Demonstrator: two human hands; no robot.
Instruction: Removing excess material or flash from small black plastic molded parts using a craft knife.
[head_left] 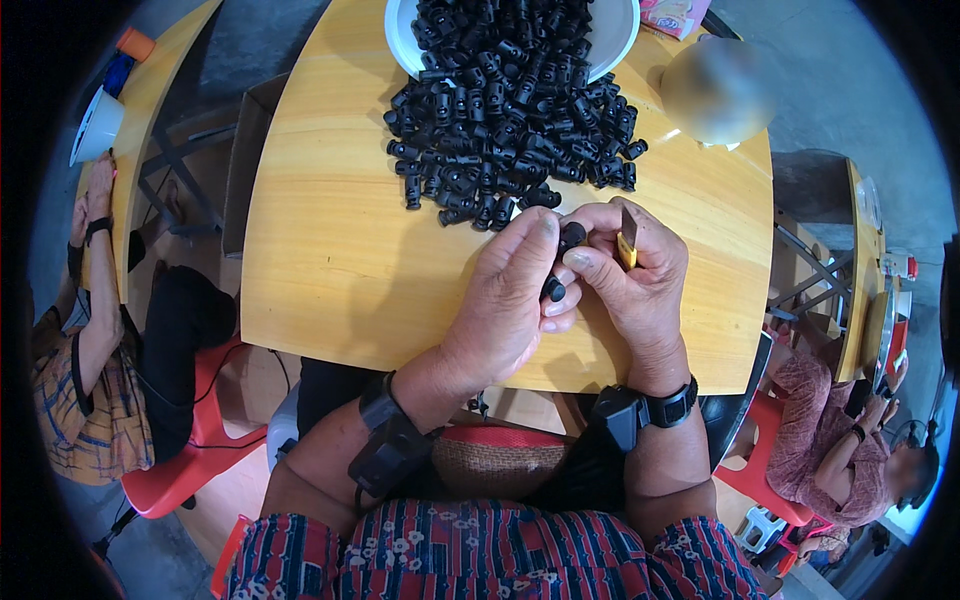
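Above the near side of the wooden table, my two hands meet. My left hand is closed on a small black plastic cord lock. A second black end shows lower between my fingers; whether it belongs to the same piece I cannot tell. My right hand pinches at the cord lock with thumb and fingertips. Tucked in that same hand is a small yellow cutter knife, its blade pointing up. Just beyond my fingers lies a heap of loose black cord locks.
Behind the heap, a white basin holds more cord locks. A blurred round object stands at the far right, near a pink package. People sit at other tables on both sides, one on a red chair at left.
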